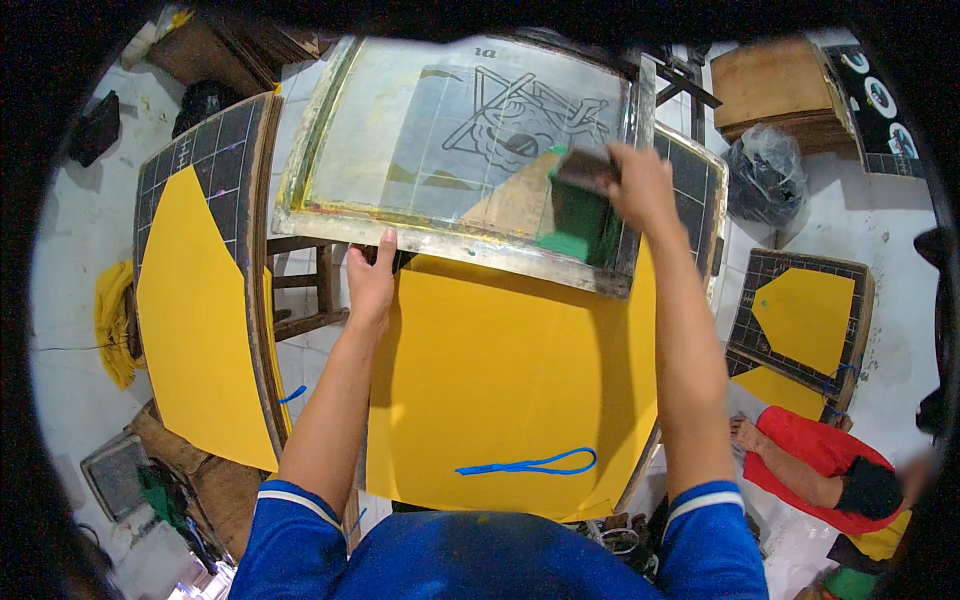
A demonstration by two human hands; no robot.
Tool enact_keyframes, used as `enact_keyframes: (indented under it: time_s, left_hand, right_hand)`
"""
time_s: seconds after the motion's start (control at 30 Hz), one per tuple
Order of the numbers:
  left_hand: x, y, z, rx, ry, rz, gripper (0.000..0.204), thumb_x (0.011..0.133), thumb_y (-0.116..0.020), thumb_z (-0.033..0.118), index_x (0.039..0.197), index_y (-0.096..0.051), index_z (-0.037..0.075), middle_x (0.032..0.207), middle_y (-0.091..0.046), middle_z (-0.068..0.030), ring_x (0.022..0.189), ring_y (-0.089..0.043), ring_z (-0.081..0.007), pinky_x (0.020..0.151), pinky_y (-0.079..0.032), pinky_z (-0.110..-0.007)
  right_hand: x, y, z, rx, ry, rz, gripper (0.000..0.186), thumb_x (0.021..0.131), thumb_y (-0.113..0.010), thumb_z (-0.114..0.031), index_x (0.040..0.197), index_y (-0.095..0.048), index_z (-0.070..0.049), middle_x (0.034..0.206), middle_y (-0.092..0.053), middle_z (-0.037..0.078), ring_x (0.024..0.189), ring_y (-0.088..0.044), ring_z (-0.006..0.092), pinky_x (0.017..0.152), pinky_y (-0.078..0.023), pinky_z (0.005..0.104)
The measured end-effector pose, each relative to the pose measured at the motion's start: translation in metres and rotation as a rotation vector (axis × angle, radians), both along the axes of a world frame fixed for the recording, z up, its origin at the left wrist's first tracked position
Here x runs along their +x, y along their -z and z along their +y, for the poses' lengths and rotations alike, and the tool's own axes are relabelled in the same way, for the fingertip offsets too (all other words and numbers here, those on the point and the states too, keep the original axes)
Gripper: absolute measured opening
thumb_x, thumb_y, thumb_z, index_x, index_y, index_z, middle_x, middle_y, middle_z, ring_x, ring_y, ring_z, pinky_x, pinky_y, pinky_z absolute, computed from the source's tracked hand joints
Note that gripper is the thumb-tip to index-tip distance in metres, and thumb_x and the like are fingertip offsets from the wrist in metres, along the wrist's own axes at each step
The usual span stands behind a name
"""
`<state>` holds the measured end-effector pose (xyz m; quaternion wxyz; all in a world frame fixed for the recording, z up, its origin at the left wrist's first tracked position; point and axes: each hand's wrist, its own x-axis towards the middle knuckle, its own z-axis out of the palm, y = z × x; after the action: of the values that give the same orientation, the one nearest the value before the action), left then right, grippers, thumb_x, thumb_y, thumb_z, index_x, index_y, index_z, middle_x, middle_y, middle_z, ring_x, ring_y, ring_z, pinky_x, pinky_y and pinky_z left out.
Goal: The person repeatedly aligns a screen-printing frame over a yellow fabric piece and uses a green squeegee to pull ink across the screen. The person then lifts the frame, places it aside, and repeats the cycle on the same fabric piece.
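A silk-screen printing frame (460,243) lies tilted over the far part of a yellow sheet (500,360). Its translucent mesh carries a dark line drawing (515,125). My left hand (373,282) grips the frame's near rail, thumb on top and fingers hidden below. In my right hand (645,190) is a squeegee (585,172), held at the right part of the mesh and slightly blurred. Green ink (575,238) spreads on the mesh beneath it. A blue cord loop (530,465) rests on the yellow sheet's near part.
At left, another yellow piece (195,320) lies on a black gridded board (210,150). Smaller yellow pieces (805,315) sit on boards at right, near a seated person in red (800,430). Stacked brown boards (770,85) and a plastic bag (765,175) stand far right.
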<state>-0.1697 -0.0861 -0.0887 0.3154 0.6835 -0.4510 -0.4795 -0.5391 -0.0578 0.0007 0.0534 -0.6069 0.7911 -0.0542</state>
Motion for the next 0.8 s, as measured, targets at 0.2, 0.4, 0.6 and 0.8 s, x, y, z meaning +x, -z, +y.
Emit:
enact_keyframes:
  time_s: [0.2,0.4,0.6,0.8]
  left_hand:
    - [-0.001,0.002,0.001,-0.021,0.029,-0.003,0.065,0.101,-0.071,0.045,0.135,-0.053,-0.007,0.131,-0.062,-0.0191,0.122,-0.057,-0.0254,0.107,-0.042,-0.038]
    - [-0.002,0.004,0.001,0.005,0.001,-0.039,0.063,0.101,-0.071,0.044,0.135,-0.054,-0.006,0.132,-0.063,-0.0190,0.123,-0.057,-0.0264,0.108,-0.042,-0.038]
    - [0.000,0.005,0.000,-0.013,0.026,-0.055,0.065,0.099,-0.072,0.046,0.136,-0.054,-0.005,0.133,-0.062,-0.0193,0.124,-0.058,-0.0285,0.108,-0.042,-0.040]
    - [0.004,0.010,-0.001,0.003,0.024,-0.006,0.064,0.099,-0.072,0.045,0.136,-0.054,-0.004,0.132,-0.062,-0.0176,0.123,-0.057,-0.0249,0.107,-0.043,-0.038]
  right_hand:
    - [-0.067,0.015,-0.060,0.106,-0.156,-0.182,0.045,0.077,-0.081,-0.012,0.121,-0.070,-0.013,0.108,-0.076,0.015,0.106,-0.070,0.0392,0.093,-0.053,0.0518]
    - [0.004,0.031,0.011,-0.254,-0.051,0.059,0.040,0.080,-0.075,-0.004,0.118,-0.067,-0.012,0.113,-0.070,0.010,0.110,-0.059,0.0361,0.091,-0.043,0.0513]
    - [0.042,0.005,0.064,-0.045,0.003,-0.126,0.028,0.081,-0.074,-0.005,0.108,-0.066,-0.008,0.101,-0.069,0.011,0.106,-0.059,0.0369,0.088,-0.043,0.0523]
    - [-0.005,0.027,0.001,-0.280,-0.040,0.047,0.028,0.081,-0.072,-0.002,0.108,-0.069,-0.010,0.109,-0.072,0.010,0.108,-0.060,0.0360,0.088,-0.044,0.0512]
